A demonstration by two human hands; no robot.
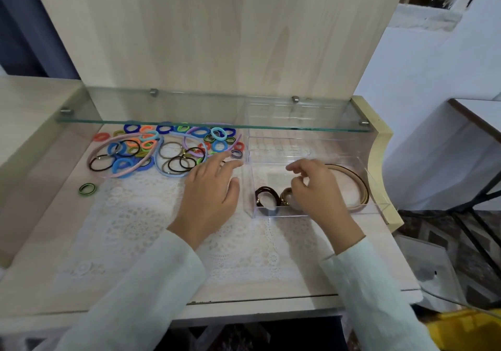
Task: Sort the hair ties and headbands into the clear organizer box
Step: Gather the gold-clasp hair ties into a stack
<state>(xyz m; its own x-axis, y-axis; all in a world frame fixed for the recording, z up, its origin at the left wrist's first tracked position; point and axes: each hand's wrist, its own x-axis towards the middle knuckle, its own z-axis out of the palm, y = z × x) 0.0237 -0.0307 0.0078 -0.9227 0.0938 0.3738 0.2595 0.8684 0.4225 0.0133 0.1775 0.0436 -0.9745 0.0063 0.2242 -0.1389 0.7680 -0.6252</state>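
Hovering in clear organizer box (pixel 378 207), right hand (pixel 317 188) curls over tan hair tie (pixel 284 195); grip cannot be told. Left hand (pixel 208 193) spread, just beside box's left wall.

Pale wooden desk (pixel 40 269) with glass shelf (pixel 189 124), white wall (pixel 423 60) beside.

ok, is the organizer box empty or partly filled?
Partly filled: dark brown hair ties, tan hair ties and a beige headband lie inside the clear organizer box.
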